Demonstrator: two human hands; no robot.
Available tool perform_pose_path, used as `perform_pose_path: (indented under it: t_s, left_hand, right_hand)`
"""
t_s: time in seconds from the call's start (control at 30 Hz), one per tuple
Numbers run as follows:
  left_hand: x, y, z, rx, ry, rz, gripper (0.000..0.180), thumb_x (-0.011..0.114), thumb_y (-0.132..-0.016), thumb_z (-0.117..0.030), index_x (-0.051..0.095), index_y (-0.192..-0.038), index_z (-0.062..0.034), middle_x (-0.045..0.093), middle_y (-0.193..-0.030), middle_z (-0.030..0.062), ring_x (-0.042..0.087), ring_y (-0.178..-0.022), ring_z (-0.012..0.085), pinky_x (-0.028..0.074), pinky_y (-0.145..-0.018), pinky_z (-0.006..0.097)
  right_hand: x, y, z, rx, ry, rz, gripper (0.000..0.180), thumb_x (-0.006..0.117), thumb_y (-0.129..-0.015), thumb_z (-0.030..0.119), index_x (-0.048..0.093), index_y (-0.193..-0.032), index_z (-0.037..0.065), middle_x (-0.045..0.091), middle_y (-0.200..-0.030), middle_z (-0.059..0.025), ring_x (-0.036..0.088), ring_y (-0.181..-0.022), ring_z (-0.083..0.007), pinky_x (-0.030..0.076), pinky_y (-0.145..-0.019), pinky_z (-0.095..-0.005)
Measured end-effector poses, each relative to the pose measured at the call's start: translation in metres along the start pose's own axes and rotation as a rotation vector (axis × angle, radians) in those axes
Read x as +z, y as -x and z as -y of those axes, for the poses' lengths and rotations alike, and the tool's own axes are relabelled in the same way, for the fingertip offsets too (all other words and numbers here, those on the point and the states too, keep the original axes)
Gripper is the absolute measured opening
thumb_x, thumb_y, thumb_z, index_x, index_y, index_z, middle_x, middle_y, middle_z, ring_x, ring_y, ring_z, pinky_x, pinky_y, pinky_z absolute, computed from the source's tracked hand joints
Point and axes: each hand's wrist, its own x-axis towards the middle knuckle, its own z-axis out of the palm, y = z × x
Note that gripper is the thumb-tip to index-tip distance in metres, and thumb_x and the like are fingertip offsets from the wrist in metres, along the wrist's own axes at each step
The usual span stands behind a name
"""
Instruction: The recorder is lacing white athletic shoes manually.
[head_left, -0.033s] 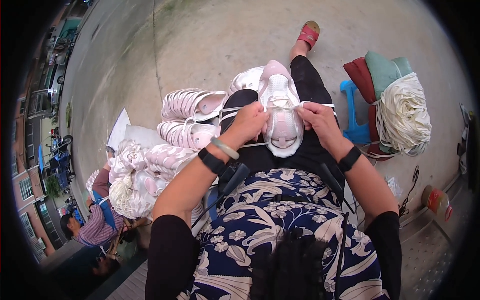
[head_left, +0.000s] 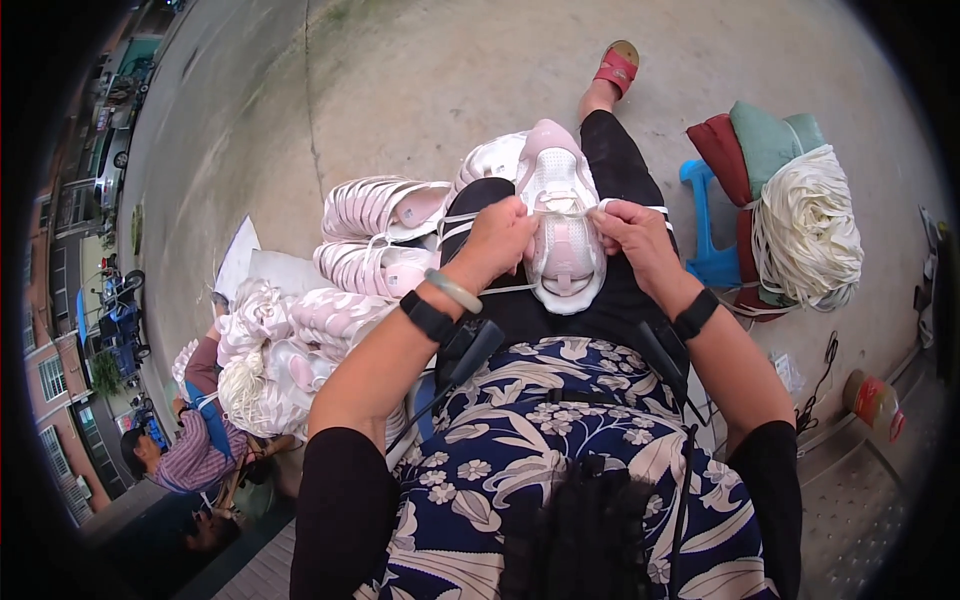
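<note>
A white and pink sneaker (head_left: 562, 250) rests on my lap, its toe pointing away from me. Across its tongue runs a white shoelace (head_left: 563, 213), stretched between my two hands. My left hand (head_left: 497, 240) is closed on the lace at the shoe's left side. On the right side, my right hand (head_left: 640, 240) pinches the lace near the eyelets. Loose lace trails past both hands over my dark trousers. The fingertips partly hide the eyelet edges.
Several pink and white shoe uppers (head_left: 385, 210) lie stacked at my left, with bundled ones (head_left: 300, 330) nearer. At right, a hank of white laces (head_left: 808, 225) lies on red and green cloth by a blue stool (head_left: 708, 225). Another person (head_left: 195, 445) sits at far left.
</note>
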Motion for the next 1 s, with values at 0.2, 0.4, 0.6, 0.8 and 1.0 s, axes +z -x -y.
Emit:
perform_pose_path:
  t_s: [0.2, 0.4, 0.6, 0.8, 1.0]
  left_hand:
    - [-0.005, -0.017, -0.003, 0.072, 0.291, -0.054, 0.017, 0.049, -0.092, -0.018, 0.049, -0.082, -0.0040, 0.055, -0.061, 0.0050, 0.043, -0.039, 0.0065, 0.034, -0.036, 0.019]
    - [0.000, 0.003, 0.009, 0.158, 0.358, -0.095, 0.019, 0.052, -0.091, -0.019, 0.051, -0.076, -0.0069, 0.053, -0.063, -0.0001, 0.042, -0.043, 0.0040, 0.036, -0.040, 0.018]
    - [0.004, 0.009, 0.011, 0.158, 0.472, -0.115, 0.019, 0.056, -0.089, -0.017, 0.053, -0.073, -0.0088, 0.048, -0.059, -0.0044, 0.041, -0.045, 0.0022, 0.035, -0.042, 0.017]
    - [0.008, 0.005, 0.018, 0.188, 0.653, -0.117, 0.015, 0.056, -0.089, -0.014, 0.051, -0.076, -0.0066, 0.058, -0.066, 0.0027, 0.052, -0.049, 0.0057, 0.044, -0.047, 0.018]
    - [0.005, 0.006, 0.026, 0.228, 0.574, -0.108, 0.012, 0.057, -0.088, -0.013, 0.053, -0.081, -0.0042, 0.059, -0.070, 0.0046, 0.054, -0.051, 0.0080, 0.048, -0.051, 0.021]
  right_hand:
    - [0.002, -0.019, -0.003, -0.087, -0.180, -0.077, 0.008, 0.062, -0.083, 0.011, 0.062, -0.078, 0.004, 0.057, -0.066, 0.0012, 0.050, -0.058, -0.0042, 0.040, -0.054, -0.0177]
    - [0.002, -0.015, -0.009, -0.176, -0.185, -0.078, 0.003, 0.059, -0.084, 0.006, 0.061, -0.083, 0.005, 0.059, -0.068, 0.0010, 0.053, -0.062, -0.0040, 0.042, -0.057, -0.0173]
    - [0.007, -0.021, -0.016, -0.234, -0.281, -0.133, 0.002, 0.058, -0.085, 0.005, 0.059, -0.083, 0.004, 0.057, -0.068, 0.0015, 0.050, -0.060, -0.0033, 0.042, -0.057, -0.0171]
    - [0.009, -0.027, -0.023, -0.325, -0.185, -0.160, 0.004, 0.056, -0.084, 0.004, 0.057, -0.080, 0.003, 0.054, -0.066, 0.0026, 0.048, -0.060, -0.0034, 0.039, -0.055, -0.0172]
    - [0.006, -0.029, -0.021, -0.399, 0.092, -0.219, 0.003, 0.057, -0.080, 0.003, 0.054, -0.080, 0.001, 0.053, -0.064, -0.0026, 0.049, -0.058, -0.0077, 0.041, -0.055, -0.0218]
